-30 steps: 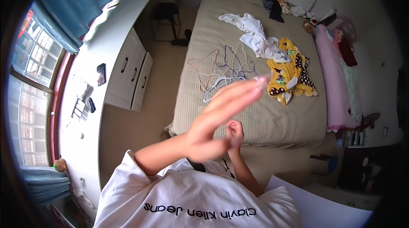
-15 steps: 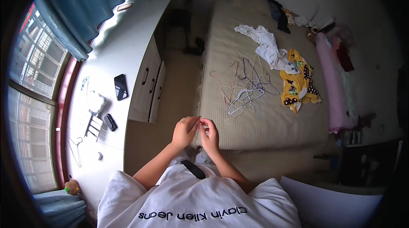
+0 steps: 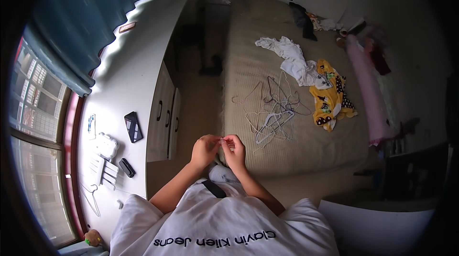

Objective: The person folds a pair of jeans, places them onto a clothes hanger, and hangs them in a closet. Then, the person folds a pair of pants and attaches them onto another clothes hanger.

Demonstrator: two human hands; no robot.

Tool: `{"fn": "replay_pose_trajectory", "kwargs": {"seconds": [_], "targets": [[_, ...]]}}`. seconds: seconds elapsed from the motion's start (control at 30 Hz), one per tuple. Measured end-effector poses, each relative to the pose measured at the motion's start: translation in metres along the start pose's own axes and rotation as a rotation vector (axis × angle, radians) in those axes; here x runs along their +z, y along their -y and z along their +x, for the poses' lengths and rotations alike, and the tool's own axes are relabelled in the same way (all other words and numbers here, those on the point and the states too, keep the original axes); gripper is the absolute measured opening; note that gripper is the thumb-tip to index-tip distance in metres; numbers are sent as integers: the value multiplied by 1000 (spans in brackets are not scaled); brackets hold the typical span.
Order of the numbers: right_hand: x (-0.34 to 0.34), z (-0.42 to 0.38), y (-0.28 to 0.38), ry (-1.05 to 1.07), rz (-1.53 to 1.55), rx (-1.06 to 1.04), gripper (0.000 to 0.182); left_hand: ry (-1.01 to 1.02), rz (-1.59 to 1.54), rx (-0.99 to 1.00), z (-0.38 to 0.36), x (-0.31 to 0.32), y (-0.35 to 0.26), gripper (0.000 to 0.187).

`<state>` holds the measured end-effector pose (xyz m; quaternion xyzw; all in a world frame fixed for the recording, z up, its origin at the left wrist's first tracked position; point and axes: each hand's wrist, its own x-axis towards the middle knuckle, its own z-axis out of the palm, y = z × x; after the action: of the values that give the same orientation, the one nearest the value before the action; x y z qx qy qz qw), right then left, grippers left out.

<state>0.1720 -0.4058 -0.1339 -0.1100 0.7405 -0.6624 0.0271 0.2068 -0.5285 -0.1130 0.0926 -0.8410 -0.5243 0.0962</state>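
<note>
By the near corner of the bed (image 3: 330, 155), holds left hand (image 3: 205, 152) and right hand (image 3: 234, 152) close together, with bent fingers and touching tips, perhaps to see them well. Cannot tell if pinching something tiny. On top, has clothes hangers (image 3: 271, 116) in a messy heap near yellow spotted clothes (image 3: 330, 99), likely laid flat to stay put.

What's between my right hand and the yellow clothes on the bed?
In the head view, a tangle of hangers lies on the bed between your right hand and the yellow clothes.
</note>
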Motion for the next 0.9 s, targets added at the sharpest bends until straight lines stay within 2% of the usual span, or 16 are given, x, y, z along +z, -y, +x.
{"fn": "replay_pose_trajectory", "kwargs": {"seconds": [0.3, 0.43, 0.7, 0.9], "targets": [[2, 96, 13, -67, -9, -16, 12, 37, 134, 95, 108, -13, -23, 17], [4, 125, 2, -96, -41, 49, 12, 81, 102, 59, 143, -5, -9, 15], [33, 215, -27, -132, -107, -12, 10, 92, 186, 125, 246, -17, 28, 10], [71, 318, -22, -217, -196, -84, 8, 81, 177, 138, 357, -65, 68, 11]]}}
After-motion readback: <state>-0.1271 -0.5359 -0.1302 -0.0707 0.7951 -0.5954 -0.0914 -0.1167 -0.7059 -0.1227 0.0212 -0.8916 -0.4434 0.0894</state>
